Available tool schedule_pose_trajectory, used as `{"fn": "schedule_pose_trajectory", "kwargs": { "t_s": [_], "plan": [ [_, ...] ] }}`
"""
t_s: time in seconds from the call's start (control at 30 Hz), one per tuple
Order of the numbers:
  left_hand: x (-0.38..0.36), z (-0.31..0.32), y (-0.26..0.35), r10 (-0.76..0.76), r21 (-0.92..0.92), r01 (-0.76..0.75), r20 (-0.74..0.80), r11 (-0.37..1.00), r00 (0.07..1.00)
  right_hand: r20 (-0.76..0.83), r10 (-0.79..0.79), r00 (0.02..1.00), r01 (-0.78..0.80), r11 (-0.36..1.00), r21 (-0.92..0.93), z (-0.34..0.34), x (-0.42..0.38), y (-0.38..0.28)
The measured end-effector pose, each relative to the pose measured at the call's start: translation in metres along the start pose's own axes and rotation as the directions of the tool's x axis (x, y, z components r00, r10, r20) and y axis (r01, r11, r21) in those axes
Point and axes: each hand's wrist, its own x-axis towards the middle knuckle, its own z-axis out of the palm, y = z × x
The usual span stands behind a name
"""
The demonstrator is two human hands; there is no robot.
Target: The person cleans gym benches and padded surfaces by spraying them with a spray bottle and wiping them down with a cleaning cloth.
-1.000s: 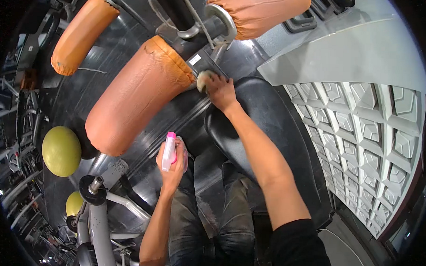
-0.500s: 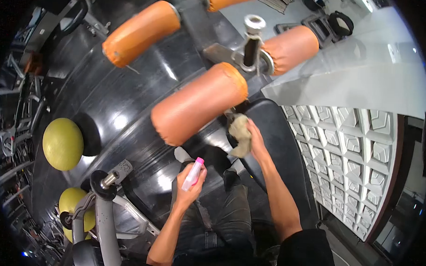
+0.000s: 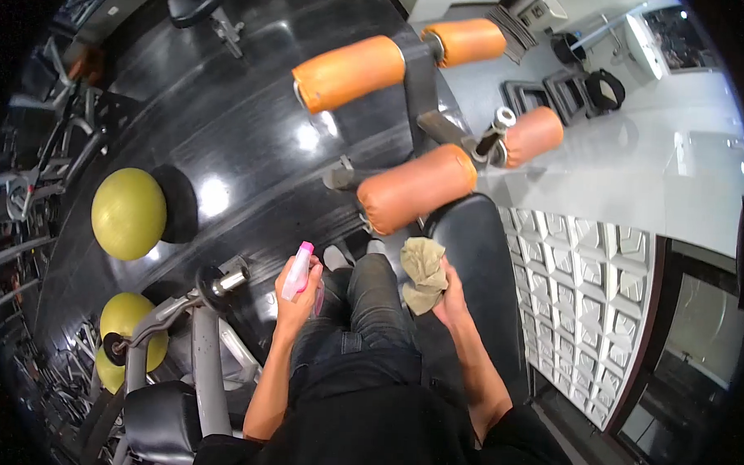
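Note:
My left hand point(image 3: 300, 289) is wrapped round a small clear bottle point(image 3: 297, 277) with a pink top, held upright in front of my legs. A crumpled beige cloth point(image 3: 424, 275) hangs from my right hand point(image 3: 452, 299), whose fingers grip its right side. Just beyond the cloth is the nearest orange padded roller point(image 3: 418, 189) of a gym machine, apart from it. Beside my right hand lies the black padded bench point(image 3: 477, 261) of this machine.
More orange rollers point(image 3: 353, 72) sit farther out on the metal frame point(image 3: 420, 91). A grey machine arm point(image 3: 209, 366) and yellow exercise balls point(image 3: 129, 214) are on the left. A white patterned panel point(image 3: 578, 305) stands on the right.
My right hand and the cloth have drawn back from the near roller toward my body. My left hand has shifted left with the bottle. The view has also shifted, showing more floor ahead.

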Motion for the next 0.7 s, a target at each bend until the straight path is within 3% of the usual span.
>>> {"fn": "schedule_pose_trajectory", "kwargs": {
  "t_s": [0.03,0.13,0.23,0.4,0.53,0.57,0.63,0.7],
  "plan": [
    [0.007,-0.007,0.007,-0.025,-0.033,0.024,-0.011,0.999,1.000,0.092,-0.045,0.995,0.053,0.995,-0.088,0.010,0.000,-0.001],
    [0.028,-0.025,0.024,-0.044,-0.119,0.041,-0.022,0.992,0.999,0.090,-0.019,0.996,0.036,0.982,-0.185,0.042,0.002,-0.002],
    [0.060,-0.039,0.038,0.011,-0.098,-0.013,-0.018,0.995,1.000,0.115,-0.006,0.993,0.010,0.999,-0.033,0.074,0.016,-0.001],
    [0.124,-0.059,0.071,0.006,-0.069,0.004,0.140,0.998,0.990,0.075,0.055,0.996,-0.067,0.985,0.160,0.124,0.057,0.005],
    [0.175,-0.067,0.097,-0.029,0.039,0.020,0.226,0.999,0.974,0.032,-0.026,0.999,0.018,0.973,0.231,0.171,0.085,-0.007],
    [0.187,-0.071,0.101,-0.008,0.058,-0.006,0.238,0.998,0.971,0.117,-0.043,0.992,0.010,0.961,0.275,0.168,0.099,-0.003],
    [0.226,-0.077,0.111,0.021,0.078,-0.047,0.308,0.996,0.951,0.059,-0.101,0.993,0.080,0.956,0.281,0.187,0.122,-0.013],
    [0.250,-0.078,0.114,-0.026,0.027,0.019,0.297,0.999,0.955,-0.013,-0.118,0.993,0.117,0.955,0.271,0.193,0.132,-0.017]
  ]
}}
